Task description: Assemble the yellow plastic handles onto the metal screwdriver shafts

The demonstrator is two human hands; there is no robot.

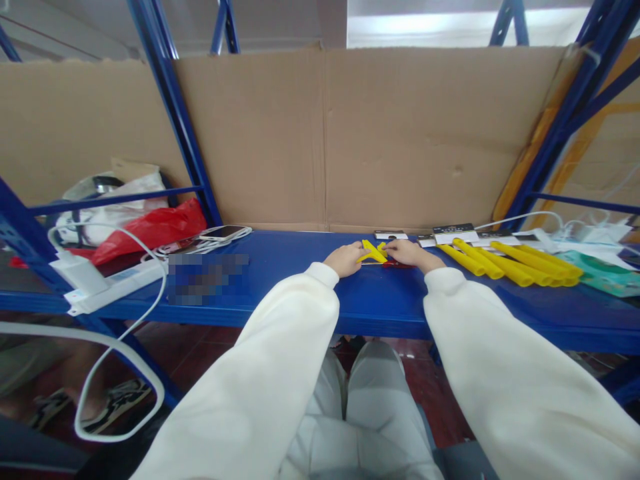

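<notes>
My left hand point(345, 259) is closed, its fingertips gripping the left side of a small bright yellow piece point(371, 251) low over the blue shelf. My right hand point(406, 253) pinches at the right end of the same yellow piece, which looks thin and angled; its exact kind is too small to tell. A flat reddish-dark item point(397, 265) lies under my right fingers, mostly hidden. To the right of that hand, several yellow tubes point(520, 267) rest side by side on the shelf.
A blue metal shelf point(290, 267) serves as worktop, backed by a cardboard panel point(250, 147). Black-and-white cards point(455, 233) lie behind the tubes, a green packet point(600, 273) farther right. At left are a power strip point(120, 283), a phone point(225, 233) and a red bag point(155, 230).
</notes>
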